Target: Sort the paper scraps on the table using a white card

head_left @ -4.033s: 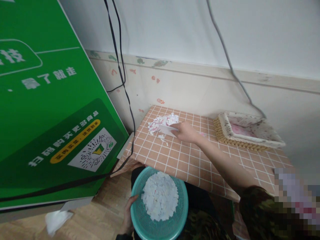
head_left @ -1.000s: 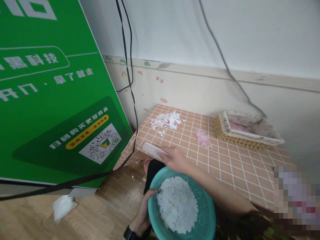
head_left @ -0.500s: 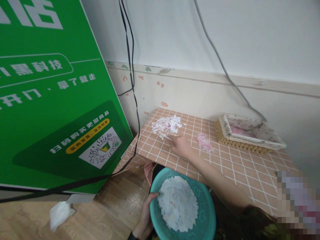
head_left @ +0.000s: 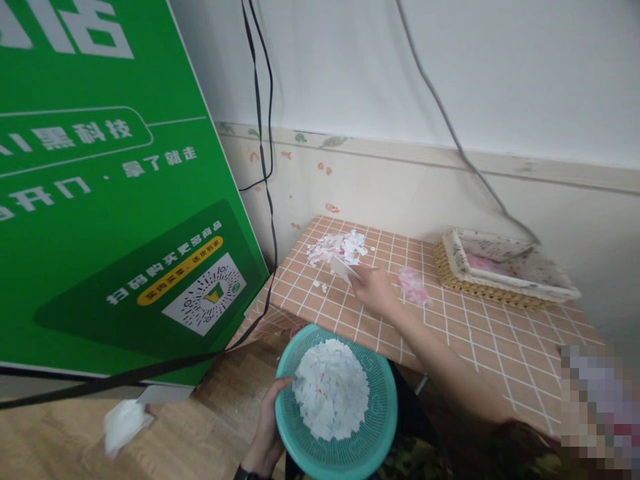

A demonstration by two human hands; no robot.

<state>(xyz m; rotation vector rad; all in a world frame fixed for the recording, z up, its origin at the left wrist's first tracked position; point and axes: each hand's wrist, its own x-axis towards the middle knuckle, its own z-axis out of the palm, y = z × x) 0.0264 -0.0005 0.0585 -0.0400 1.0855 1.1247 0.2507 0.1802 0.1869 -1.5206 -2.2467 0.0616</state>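
1. The step in hand looks to be working the pile of paper scraps with a flat white card, whose far edge is at the pile's near side, on the far left part of the desk.
2. The hands are well apart, each closed on something: the right hand grips the near end of the white card, while the left hand clasps the left rim of the teal colander.
3. The colander sits just below the desk's front edge, above the person's legs, with a broad mound of white scraps inside.
4. The next move, as I judge it, calls for a low card edge along the cloth, gathering the few loose bits in front of the pile too, and a steady left hand so that the mound does not spill.
5. A separate patch of pink scraps lies right of the right hand, near the wicker basket.
6. Hard to tell: whether the card touches the desk, since the hand and scraps blur there. The left fingers under the colander are hidden, the colander's bottom edge is close to the frame's limit, and a pixelated patch masks the desk's right end.
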